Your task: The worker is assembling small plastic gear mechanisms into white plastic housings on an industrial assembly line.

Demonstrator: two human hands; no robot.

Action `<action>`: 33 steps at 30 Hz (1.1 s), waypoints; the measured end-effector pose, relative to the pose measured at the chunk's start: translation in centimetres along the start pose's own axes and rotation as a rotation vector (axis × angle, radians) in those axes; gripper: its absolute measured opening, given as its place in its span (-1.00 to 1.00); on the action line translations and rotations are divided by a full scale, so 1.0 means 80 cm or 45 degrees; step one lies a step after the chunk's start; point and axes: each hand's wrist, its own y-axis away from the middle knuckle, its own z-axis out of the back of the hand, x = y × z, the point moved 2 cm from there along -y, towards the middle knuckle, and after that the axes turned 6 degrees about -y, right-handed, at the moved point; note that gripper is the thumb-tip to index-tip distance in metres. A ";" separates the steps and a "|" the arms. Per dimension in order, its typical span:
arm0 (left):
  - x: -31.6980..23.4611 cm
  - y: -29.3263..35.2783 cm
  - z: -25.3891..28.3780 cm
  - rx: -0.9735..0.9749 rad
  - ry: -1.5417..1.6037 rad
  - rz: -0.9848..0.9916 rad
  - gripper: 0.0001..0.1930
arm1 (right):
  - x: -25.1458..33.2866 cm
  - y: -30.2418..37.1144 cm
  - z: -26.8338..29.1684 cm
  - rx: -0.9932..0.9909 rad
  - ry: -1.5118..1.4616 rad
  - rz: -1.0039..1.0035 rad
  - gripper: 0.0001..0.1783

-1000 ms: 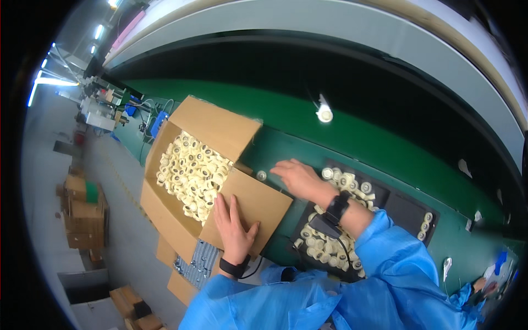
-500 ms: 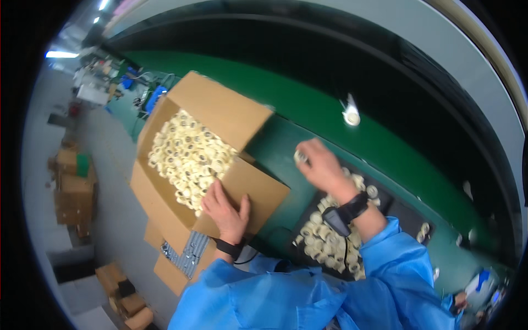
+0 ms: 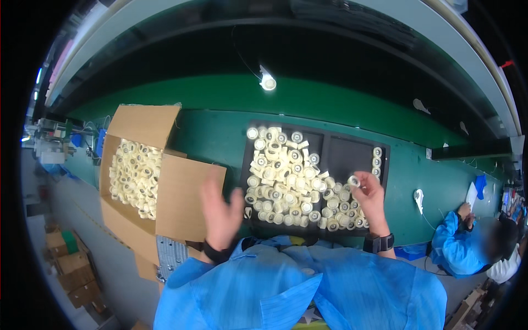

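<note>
1. At the left, a cardboard box [image 3: 122, 226] stands with its flaps folded out, heaped with cream round parts [image 3: 135, 179].
2. On the near side of the box lies a grey perforated sheet [image 3: 171, 252], partly hidden.
3. The left hand [image 3: 220, 214] is in front of the box's right flap [image 3: 184, 195], its grip spread, thumb apart from the fingers; it is blurred, so whether it touches the cardboard I cannot tell.
4. Farther back, on the green desk [image 3: 209, 135], sits a small white fitting [image 3: 268, 82] with a thin cord.
5. Right of the box, a black tray [image 3: 352, 157] rests on the desk; cream parts crowd its left compartment and the near portion of its right one.
6. The right hand [image 3: 372, 203] is over that right compartment, its grip pinching one round part [image 3: 353, 181] between thumb and fingers.
7. Just beyond, a short row of parts [image 3: 377, 161] lines the tray's right wall.
8. Right of the tray is another white fitting [image 3: 418, 201]; farther right sits a co-worker in blue [image 3: 459, 245].
</note>
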 end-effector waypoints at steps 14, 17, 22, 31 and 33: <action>-0.072 0.015 -0.095 0.276 0.064 -0.467 -0.49 | 0.037 0.001 -0.030 0.244 -0.365 0.009 -0.64; -0.070 0.019 -0.098 0.298 0.162 -0.416 -0.54 | 0.048 0.005 -0.031 0.394 -0.743 -0.069 -0.58; -0.070 0.028 -0.099 0.258 0.162 -0.431 -0.57 | 0.074 0.016 -0.029 0.531 -0.986 0.113 -0.49; -0.060 0.028 -0.088 0.259 0.173 -0.355 -0.58 | 0.028 -0.007 -0.014 0.259 -0.376 0.207 -0.53; -0.054 0.031 -0.087 0.285 0.130 -0.344 -0.54 | 0.000 -0.017 -0.010 0.092 -0.053 0.292 -0.58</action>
